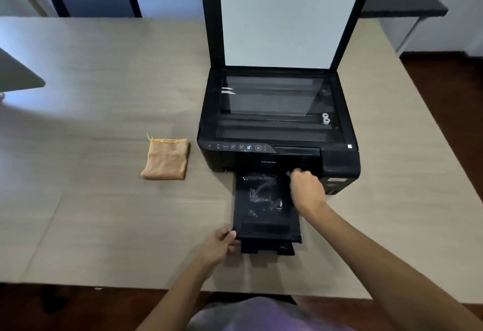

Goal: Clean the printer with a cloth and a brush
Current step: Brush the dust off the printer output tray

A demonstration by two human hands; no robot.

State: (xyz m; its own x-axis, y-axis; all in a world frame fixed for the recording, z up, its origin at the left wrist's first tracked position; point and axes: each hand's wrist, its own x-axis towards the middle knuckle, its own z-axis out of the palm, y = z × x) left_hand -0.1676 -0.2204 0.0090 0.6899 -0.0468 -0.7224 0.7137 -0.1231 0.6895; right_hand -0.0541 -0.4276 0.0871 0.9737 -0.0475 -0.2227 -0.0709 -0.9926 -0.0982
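Closest to the camera, a lilac-clad lap fills the bottom of the view, just below the near edge of the desk (104, 213). Both bare forearms reach forward from it. The left hand (220, 245) has its fingers curled around the near left corner of the output tray (264, 208), which is pulled out of the front of the black printer (277, 132). The right hand (307, 191) is up at the tray's far right, at the mouth of the paper slot, its fingers closed on something small and dark. That may be the brush, though the blur there makes it hard to say.

The printer stands toward the right of the desk, with its scanner lid (290, 14) raised upright and the glass bared. The folded orange cloth (167, 159) lies untouched to the printer's left, well apart from it, toward the desk's middle.

The tray looks like thin plastic, light and likely to flex, so holding it by a corner as the left hand does seems wise, with only gentle pressure. The glass will smudge and scratch; the soft, limp cloth suits it. The printer body is heavy enough to stay put.

Glare masks much of the tray's surface, and the slot's interior is black
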